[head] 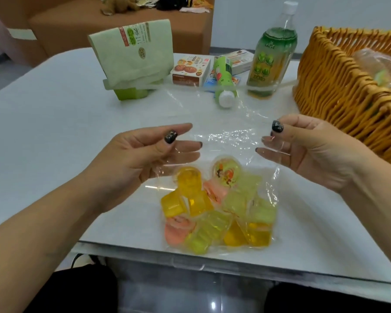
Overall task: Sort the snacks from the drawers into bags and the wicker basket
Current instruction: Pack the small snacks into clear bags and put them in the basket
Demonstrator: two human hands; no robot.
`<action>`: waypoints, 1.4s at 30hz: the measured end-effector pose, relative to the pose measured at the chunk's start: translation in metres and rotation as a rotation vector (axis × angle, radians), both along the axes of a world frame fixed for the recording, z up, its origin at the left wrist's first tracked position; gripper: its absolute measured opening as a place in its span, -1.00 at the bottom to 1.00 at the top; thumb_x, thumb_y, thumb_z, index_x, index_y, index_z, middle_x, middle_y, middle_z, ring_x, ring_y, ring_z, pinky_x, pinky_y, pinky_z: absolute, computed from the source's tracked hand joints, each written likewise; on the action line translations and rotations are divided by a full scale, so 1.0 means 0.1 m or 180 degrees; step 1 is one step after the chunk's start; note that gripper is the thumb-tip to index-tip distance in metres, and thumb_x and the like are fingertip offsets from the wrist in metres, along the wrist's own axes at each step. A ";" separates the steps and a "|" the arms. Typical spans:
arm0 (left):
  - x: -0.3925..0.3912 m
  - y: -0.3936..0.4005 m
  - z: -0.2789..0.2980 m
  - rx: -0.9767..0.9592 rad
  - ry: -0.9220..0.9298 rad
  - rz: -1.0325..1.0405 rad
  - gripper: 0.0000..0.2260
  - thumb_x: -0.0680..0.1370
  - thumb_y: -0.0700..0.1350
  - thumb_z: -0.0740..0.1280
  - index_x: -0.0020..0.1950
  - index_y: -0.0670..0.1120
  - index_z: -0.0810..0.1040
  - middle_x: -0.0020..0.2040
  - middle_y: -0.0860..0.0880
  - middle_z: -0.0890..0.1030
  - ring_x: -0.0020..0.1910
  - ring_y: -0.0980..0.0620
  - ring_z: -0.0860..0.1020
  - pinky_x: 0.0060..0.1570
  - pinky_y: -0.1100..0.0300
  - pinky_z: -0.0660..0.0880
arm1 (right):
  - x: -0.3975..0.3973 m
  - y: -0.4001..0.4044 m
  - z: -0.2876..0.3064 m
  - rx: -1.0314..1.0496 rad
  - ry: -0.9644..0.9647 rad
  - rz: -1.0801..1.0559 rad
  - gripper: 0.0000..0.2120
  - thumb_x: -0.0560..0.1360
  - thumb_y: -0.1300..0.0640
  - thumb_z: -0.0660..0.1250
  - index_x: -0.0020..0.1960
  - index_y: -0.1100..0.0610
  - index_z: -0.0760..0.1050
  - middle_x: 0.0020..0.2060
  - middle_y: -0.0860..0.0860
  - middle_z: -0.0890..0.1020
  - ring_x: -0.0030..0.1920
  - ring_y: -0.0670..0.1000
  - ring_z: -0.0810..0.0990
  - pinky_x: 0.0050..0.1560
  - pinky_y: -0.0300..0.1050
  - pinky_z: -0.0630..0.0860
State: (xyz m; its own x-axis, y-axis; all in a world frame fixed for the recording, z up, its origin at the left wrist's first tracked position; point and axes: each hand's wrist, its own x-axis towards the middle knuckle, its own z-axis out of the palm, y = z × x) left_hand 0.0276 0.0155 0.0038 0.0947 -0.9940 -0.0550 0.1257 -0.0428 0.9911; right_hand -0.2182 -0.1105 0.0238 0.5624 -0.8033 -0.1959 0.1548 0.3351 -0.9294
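Jelly cups (217, 213), yellow, pale green and pink, lie heaped inside a clear plastic bag (224, 141) at the near edge of the white table (43, 123). That portion of the sorting appears done: the cups are contained, and none lies loose on the table.

Left hand (145, 154) pinches the bag's left side between thumb and fingers; right hand (307, 145) pinches the right side likewise. Both hold the film up off the table, above the cups, with the mouth of the bag toward the far side. Whether the mouth is sealed cannot be told from this view; judged from the hold, closing or straightening the bag is the step in hand.

Outstanding items stand farther back: a green paper bag (133, 53), a biscuit box (190, 71), a second box (239, 59) behind it, a small green bottle (224, 84) lying on its side, some small packets partly hidden under it, and a tall drink bottle (271, 57) upright.

Wicker basket (339, 86) sits at the right, near the right hand, and already holds wrapped goods, not identifiable from here.

Assessment: task is partway; the boxes, bottles and packets remain unsorted.
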 end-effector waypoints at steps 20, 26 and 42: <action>0.18 -0.03 0.06 0.0456 -0.1209 0.1265 -0.79 0.51 -0.29 0.38 -0.05 0.01 0.70 -0.17 0.10 0.73 -0.28 0.33 0.59 -0.31 0.46 0.43 | 0.27 -0.05 -0.06 -0.0585 0.1467 -0.0526 -0.88 0.39 0.36 0.43 -0.20 0.16 0.59 -0.40 0.05 0.55 -0.47 -0.04 0.45 -0.41 -0.17 0.39; 0.17 -0.02 0.07 0.0484 -0.1054 0.1024 -0.81 0.53 -0.36 0.32 -0.21 -0.14 0.61 -0.10 -0.02 0.73 -0.21 0.02 0.71 -0.28 0.24 0.59 | 0.26 -0.08 -0.03 -0.0915 0.1719 -0.0271 -0.81 0.47 0.39 0.35 -0.13 0.16 0.68 -0.30 0.11 0.66 -0.49 -0.07 0.50 -0.44 -0.20 0.42; 0.28 0.28 -0.03 0.0005 -0.1528 0.0086 -0.78 0.46 -0.30 0.40 0.08 -0.15 0.69 0.06 0.04 0.71 0.14 0.13 0.63 0.15 0.33 0.51 | 0.10 0.19 -0.08 -0.0001 0.0445 -0.0277 -0.46 0.64 0.09 0.09 -0.30 0.39 0.61 -0.12 0.25 0.70 -0.05 0.15 0.71 -0.12 -0.18 0.65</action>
State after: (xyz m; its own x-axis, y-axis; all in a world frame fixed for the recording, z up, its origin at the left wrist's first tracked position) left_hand 0.0555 0.0435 0.0006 0.1356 -0.9908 -0.0001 -0.3449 -0.0473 0.9374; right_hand -0.2084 -0.0911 0.0159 0.4581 -0.8478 -0.2673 0.0523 0.3259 -0.9440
